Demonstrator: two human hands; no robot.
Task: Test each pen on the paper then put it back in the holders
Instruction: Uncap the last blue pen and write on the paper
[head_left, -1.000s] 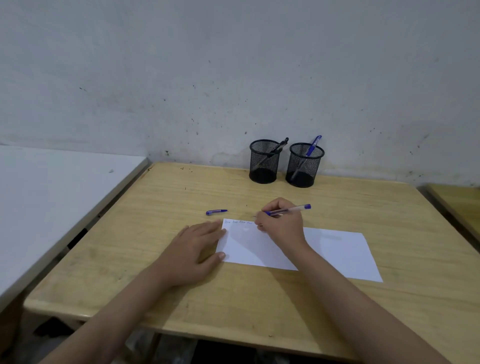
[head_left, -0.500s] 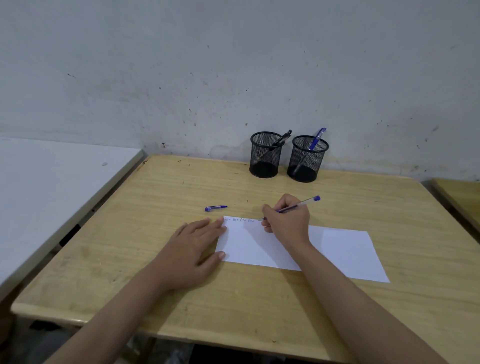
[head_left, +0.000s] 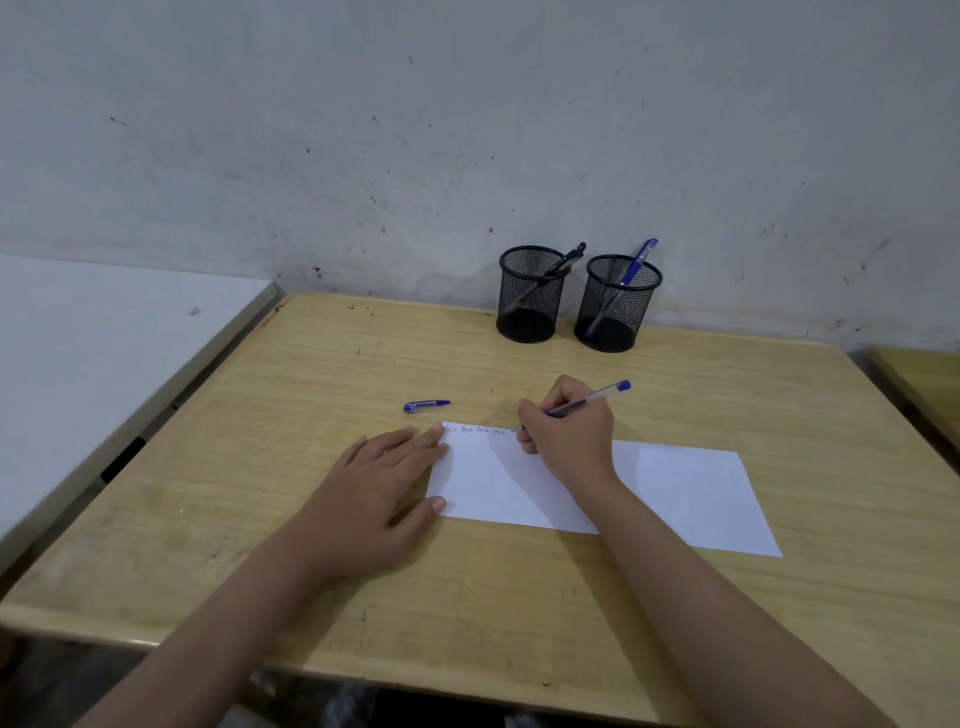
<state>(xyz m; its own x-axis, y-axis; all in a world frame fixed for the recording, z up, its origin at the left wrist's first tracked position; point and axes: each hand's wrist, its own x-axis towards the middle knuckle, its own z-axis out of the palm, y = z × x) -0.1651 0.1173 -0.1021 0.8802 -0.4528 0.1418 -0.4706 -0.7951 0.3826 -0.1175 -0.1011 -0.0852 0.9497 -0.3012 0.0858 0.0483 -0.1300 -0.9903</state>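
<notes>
Head view: your right hand (head_left: 569, 439) grips a clear-barrelled blue ballpoint pen (head_left: 592, 399) in a writing pinch, fingers clenched round the lower barrel. The tip meets the top edge of the white paper (head_left: 685, 493), at the end of a row of short handwritten marks (head_left: 475, 430) along that edge. The pen's blue end plug points up and to your right, clear of the hand.

Your left hand (head_left: 382, 488) lies flat and released, palm down on the wooden desk (head_left: 291, 395). Its fingertips (head_left: 439, 503) press the paper's left edge and grasp nothing.

The pen's blue cap (head_left: 426, 406) lies on the desk just beyond the paper's top left corner, apart from both hands.

Two black mesh pen holders stand side by side at the desk's far edge, near the wall (head_left: 467, 130). The left holder (head_left: 531, 293) contains one dark pen (head_left: 563, 264), leaning right. The right holder (head_left: 617, 302) contains one blue pen (head_left: 638, 262), also leaning right. The holders stand close together; you cannot tell whether they touch.

A white tabletop (head_left: 104, 338) adjoins the desk on your left.
</notes>
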